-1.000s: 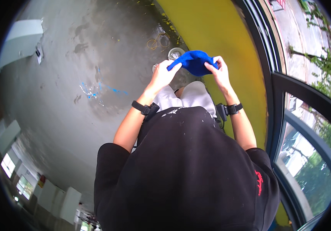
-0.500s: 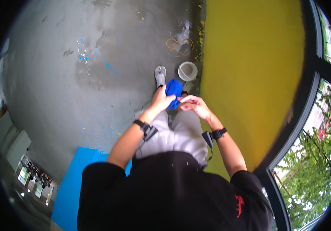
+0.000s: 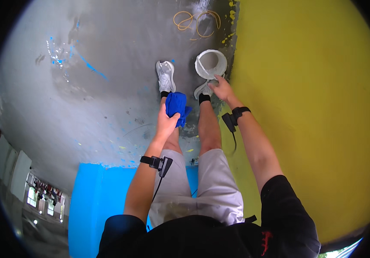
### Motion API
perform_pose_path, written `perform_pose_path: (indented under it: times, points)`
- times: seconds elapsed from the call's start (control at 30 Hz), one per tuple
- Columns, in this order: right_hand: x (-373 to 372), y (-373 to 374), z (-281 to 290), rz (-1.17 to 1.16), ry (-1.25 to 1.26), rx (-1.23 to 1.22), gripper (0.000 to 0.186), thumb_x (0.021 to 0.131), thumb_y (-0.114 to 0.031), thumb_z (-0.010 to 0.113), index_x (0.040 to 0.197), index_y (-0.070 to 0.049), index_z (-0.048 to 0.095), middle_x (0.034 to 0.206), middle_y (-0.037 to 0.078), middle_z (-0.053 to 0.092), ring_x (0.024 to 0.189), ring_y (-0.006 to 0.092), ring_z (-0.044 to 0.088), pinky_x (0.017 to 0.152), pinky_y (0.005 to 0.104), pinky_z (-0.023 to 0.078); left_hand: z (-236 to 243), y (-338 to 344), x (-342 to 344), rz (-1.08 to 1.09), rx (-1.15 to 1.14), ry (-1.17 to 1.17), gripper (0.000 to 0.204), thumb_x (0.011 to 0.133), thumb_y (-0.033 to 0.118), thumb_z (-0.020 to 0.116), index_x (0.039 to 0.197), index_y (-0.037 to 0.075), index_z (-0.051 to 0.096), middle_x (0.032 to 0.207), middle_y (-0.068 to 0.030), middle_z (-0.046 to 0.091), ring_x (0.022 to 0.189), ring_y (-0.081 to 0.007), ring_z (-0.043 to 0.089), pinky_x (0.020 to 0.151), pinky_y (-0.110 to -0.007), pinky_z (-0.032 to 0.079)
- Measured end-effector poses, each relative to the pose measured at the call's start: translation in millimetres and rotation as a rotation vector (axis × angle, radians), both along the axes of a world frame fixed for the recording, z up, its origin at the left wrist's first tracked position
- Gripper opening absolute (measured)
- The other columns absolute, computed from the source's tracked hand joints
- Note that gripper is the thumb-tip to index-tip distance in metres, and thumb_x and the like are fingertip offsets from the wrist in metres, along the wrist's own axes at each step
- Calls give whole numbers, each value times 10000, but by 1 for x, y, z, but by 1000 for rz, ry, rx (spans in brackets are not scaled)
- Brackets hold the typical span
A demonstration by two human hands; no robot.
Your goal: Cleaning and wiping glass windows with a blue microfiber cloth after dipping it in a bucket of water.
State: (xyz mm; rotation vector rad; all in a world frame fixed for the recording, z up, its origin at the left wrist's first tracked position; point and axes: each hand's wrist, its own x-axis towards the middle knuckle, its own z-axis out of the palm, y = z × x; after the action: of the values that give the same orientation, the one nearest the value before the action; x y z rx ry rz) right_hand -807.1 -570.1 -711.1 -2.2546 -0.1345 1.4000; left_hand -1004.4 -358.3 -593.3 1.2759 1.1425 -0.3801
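A folded blue cloth [image 3: 176, 107] is gripped in my left hand [image 3: 166, 124], the thumb pressed over its near side; it hangs in front of my left shin. My right hand [image 3: 222, 89] reaches down by the near side of a white bucket [image 3: 201, 71]. Its index finger and thumb are spread apart, and the fingertips are at or very close to the bucket's near edge; whether they touch it I cannot tell. The bucket stands on the floor just ahead of my right shoe [image 3: 203, 89].
Along my right side runs a yellow-green painted surface [image 3: 297, 107]. A bright blue surface [image 3: 86, 202] lies behind my legs. Beyond the bucket, a loose yellow cord [image 3: 208, 26] curls on the grey floor [image 3: 120, 51], which has blue, white and yellow paint splashes.
My hands have moved apart. The right hand has left the cloth and gone down to the bucket, while the left keeps the cloth. My view has tilted and come closer to the floor.
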Motion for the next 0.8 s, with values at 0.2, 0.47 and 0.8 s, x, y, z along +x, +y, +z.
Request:
perform_pose_path:
  times: [0.2, 0.47, 0.8]
  points:
    - [-56, 59, -31, 194, 124, -171, 896, 920, -380, 668, 1554, 62, 215, 1588, 319, 298, 1443, 429, 374, 1197, 412, 327, -43, 5, -14, -109, -52, 35, 490, 799, 56, 714, 1248, -38, 541, 1071, -151, 672, 947, -193, 647, 840, -347, 525]
    - [-79, 64, -53, 688, 193, -361, 910, 929, -439, 656, 1579, 12, 206, 1640, 302, 160, 1460, 360, 380, 1143, 440, 402, -70, 15, 24, -300, 61, 20, 525, 794, 77, 704, 1280, -37, 540, 969, -164, 658, 865, -274, 638, 807, -377, 515]
    - [-50, 75, -58, 476, 15, -289, 449, 913, -302, 622, 1265, -28, 570, 992, 235, 737, 920, 437, 709, 828, 494, 560, -87, 38, 64, -393, 210, -141, 417, 828, 119, 680, 1209, 16, 546, 1149, -206, 622, 1029, -412, 635, 852, -438, 520]
